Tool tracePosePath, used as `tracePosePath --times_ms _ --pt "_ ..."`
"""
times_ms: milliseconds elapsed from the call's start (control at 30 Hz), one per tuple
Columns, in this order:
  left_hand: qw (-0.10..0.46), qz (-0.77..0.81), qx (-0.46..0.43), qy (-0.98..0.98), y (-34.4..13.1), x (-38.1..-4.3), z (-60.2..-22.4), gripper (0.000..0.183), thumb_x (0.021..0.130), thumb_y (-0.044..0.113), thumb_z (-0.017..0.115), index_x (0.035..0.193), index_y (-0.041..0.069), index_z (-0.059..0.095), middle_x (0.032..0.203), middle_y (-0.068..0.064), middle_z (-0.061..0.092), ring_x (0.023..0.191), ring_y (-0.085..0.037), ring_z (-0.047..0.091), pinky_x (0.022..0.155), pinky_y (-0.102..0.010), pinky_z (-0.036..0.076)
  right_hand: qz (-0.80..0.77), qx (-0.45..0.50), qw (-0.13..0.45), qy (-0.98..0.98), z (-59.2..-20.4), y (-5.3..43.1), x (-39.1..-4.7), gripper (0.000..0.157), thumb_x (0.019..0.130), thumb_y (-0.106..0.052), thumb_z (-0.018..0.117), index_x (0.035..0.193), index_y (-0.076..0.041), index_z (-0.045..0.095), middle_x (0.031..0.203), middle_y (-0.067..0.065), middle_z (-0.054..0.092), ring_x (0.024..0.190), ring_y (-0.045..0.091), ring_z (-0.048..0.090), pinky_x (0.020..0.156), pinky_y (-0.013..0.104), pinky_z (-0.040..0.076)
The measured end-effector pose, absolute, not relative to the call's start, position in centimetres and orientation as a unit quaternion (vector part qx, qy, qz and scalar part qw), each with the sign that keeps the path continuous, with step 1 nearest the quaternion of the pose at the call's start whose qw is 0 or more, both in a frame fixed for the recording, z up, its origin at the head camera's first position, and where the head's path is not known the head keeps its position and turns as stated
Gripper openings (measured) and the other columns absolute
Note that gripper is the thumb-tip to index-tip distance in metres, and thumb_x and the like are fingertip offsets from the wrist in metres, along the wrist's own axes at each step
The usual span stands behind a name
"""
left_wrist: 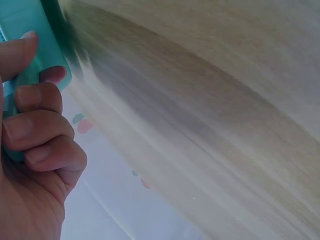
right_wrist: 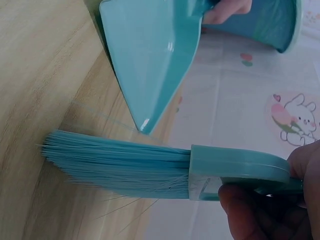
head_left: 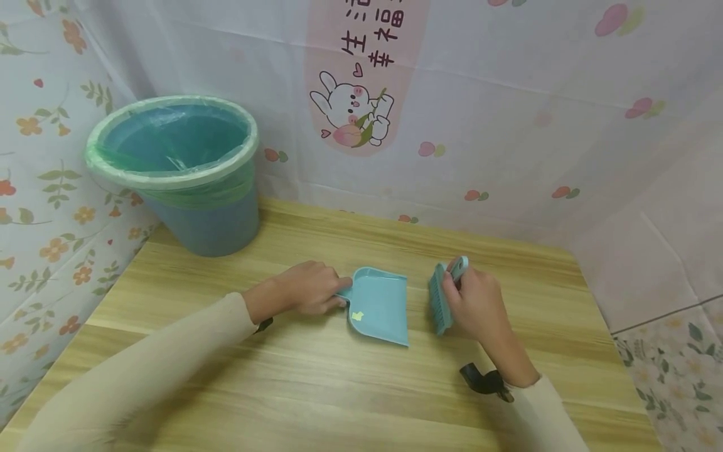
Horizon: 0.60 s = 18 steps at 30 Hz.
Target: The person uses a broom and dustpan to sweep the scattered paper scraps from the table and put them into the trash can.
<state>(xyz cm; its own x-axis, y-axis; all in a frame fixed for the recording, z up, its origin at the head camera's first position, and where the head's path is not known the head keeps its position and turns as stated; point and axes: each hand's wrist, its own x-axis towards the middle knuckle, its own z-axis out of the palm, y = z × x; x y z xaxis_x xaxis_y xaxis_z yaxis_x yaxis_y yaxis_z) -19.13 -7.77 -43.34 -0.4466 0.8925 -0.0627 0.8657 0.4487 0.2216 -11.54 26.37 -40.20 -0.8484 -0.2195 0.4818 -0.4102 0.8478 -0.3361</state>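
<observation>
My left hand (head_left: 316, 287) grips the handle of a light blue dustpan (head_left: 383, 307) on the wooden table, its wide lip facing right. In the left wrist view, curled fingers (left_wrist: 42, 117) wrap that handle. A small pale-yellow piece (head_left: 358, 316) shows at the pan's rear left; I cannot tell whether it is loose or a sticker. Right of the pan, my right hand (head_left: 477, 304) holds a blue-green hand brush (head_left: 439, 300) by its handle. The right wrist view shows the brush bristles (right_wrist: 120, 165) reaching down to the wood, apart from the dustpan lip.
A blue bin (head_left: 206, 220) with a pale rim and a green-tinted bag liner stands at the table's back left corner. Patterned cloth (head_left: 486, 125) hangs along the back and left sides. The wooden table (head_left: 339, 395) extends in front of both hands.
</observation>
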Motion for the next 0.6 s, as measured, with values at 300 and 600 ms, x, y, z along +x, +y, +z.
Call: tracePosePath --times_ms 300,600 --pt "0.071 0.085 0.523 0.845 -8.1 -19.5 -42.9 0.026 0.112 0.033 0.063 0.114 0.007 0.061 0.072 0.005 0.047 0.066 -0.013 0.050 0.065 -0.034 0.049 0.219 0.163 0.217 -0.937 -40.2 26.2 -11.7 0.015 0.103 -0.005 0.057 0.088 -0.005 0.057 0.060 -0.007 0.036 0.050 0.006 0.029 0.048 0.029 0.027" --pt "0.023 0.093 0.540 0.836 -8.4 -20.5 -40.8 0.025 0.111 0.030 0.066 0.111 0.007 0.058 0.072 0.002 0.050 0.069 -0.020 0.059 0.067 -0.041 0.051 0.222 0.164 0.214 -0.937 -40.2 26.1 -11.6 0.016 0.103 -0.003 0.056 0.087 -0.006 0.055 0.059 -0.008 0.034 0.051 0.004 0.027 0.048 0.027 0.026"
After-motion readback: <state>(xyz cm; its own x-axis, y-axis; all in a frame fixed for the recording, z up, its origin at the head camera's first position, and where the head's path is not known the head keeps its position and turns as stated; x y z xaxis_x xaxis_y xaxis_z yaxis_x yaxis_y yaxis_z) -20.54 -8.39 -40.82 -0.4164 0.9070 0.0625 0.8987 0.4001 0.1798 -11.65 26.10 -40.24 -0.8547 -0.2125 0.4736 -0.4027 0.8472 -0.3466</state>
